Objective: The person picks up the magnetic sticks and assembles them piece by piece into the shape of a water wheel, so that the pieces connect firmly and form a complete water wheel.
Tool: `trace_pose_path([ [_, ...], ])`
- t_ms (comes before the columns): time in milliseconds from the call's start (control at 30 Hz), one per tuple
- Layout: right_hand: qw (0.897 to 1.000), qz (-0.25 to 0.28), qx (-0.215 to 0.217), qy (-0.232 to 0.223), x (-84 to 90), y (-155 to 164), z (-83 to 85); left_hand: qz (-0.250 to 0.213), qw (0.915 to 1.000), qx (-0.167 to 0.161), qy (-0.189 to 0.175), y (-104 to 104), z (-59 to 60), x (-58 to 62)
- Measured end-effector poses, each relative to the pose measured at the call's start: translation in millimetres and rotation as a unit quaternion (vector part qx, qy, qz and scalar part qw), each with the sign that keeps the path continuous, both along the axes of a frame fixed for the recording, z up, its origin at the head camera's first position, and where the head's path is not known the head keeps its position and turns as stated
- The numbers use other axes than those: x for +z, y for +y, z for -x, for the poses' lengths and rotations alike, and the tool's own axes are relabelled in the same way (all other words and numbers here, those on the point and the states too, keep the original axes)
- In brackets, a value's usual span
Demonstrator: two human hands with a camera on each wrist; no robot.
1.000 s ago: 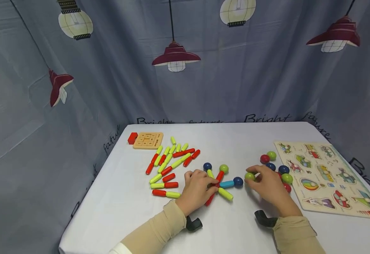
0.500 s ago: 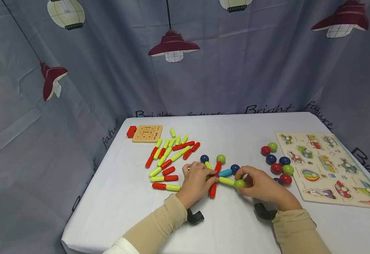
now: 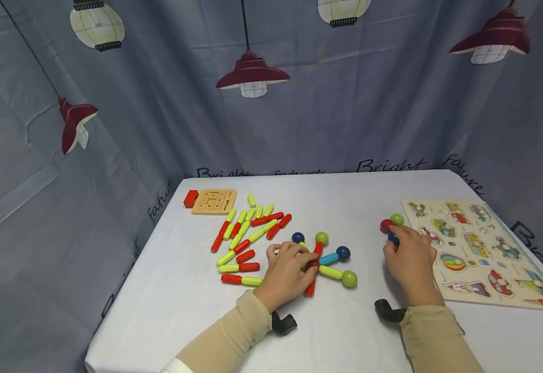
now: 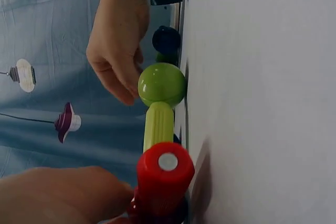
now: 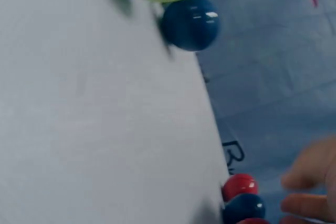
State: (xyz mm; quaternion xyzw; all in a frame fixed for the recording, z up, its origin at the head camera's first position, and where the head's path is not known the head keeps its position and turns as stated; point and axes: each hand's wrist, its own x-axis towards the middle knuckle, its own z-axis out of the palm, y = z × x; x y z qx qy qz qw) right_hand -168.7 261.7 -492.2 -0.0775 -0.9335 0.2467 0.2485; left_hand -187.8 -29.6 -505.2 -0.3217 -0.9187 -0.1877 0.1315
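Note:
A star of red, yellow-green and light blue rods (image 3: 320, 261) lies flat on the white table (image 3: 346, 202), tipped with blue and green balls. My left hand (image 3: 306, 261) curls over its hub and grips a red rod (image 4: 165, 174). A green ball (image 3: 349, 278) caps a yellow-green rod (image 4: 158, 124) and nothing touches it. My right hand (image 3: 394, 241) hovers over a loose cluster of balls (image 3: 391, 226). Its fingers (image 5: 312, 182) are spread beside a red ball (image 5: 239, 186) and a blue ball (image 5: 244, 207), gripping neither.
Several loose red and yellow-green rods (image 3: 248, 233) lie left of the star. A wooden tile board (image 3: 214, 201) and a red block (image 3: 190, 199) sit at the back left. A wooden peg puzzle (image 3: 481, 254) lies at the right. A lamp-print curtain (image 3: 271, 103) surrounds the table.
My right hand put the green ball on the yellow-green rod's end, let go and moved right to the loose balls. My left hand stayed on the hub.

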Motion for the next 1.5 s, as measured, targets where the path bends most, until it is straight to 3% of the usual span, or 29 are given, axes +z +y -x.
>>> trace_pose_path([
  [267,0.999,-0.013,-0.023,-0.042,-12.8,0,7.1,0.031,0.9983,-0.034,0.036,-11,1.4,0.5],
  [800,0.998,-0.014,-0.016,-0.055,-16.6,-2,4.5,0.033,0.9981,-0.040,0.035,-5,1.3,0.3],
  [933,1.000,-0.006,-0.005,-0.019,-11.3,-5,3.6,0.028,0.9984,-0.028,0.041,-4,1.6,1.2],
  [1033,0.998,0.027,0.059,0.026,-5.2,-11,0.1,0.019,0.9989,-0.019,0.038,-3,2.0,1.3],
  [1100,0.987,0.058,0.146,0.034,-2.1,-13,-4.4,0.015,0.9992,-0.013,0.034,-2,1.8,1.0],
  [1133,0.977,0.079,0.197,0.024,-0.6,-15,-7.0,0.015,0.9993,-0.010,0.033,-1,1.7,0.9],
  [1200,0.948,0.111,0.298,-0.023,1.5,-16,-11.9,0.013,0.9994,-0.005,0.031,0,1.8,0.7],
  [1267,0.911,0.142,0.377,-0.092,2.7,-18,-15.5,0.013,0.9995,0.002,0.029,0,2.1,0.6],
  [1333,0.880,0.159,0.420,-0.155,3.7,-20,-17.8,0.010,0.9996,0.006,0.026,0,3.2,0.2],
  [1400,0.856,0.168,0.446,-0.199,3.6,-25,-18.8,0.003,0.9997,0.011,0.021,0,4.5,-0.3],
  [1500,0.841,0.169,0.460,-0.231,3.2,-33,-21.4,-0.018,0.9997,0.012,0.012,1,5.6,-1.0],
])
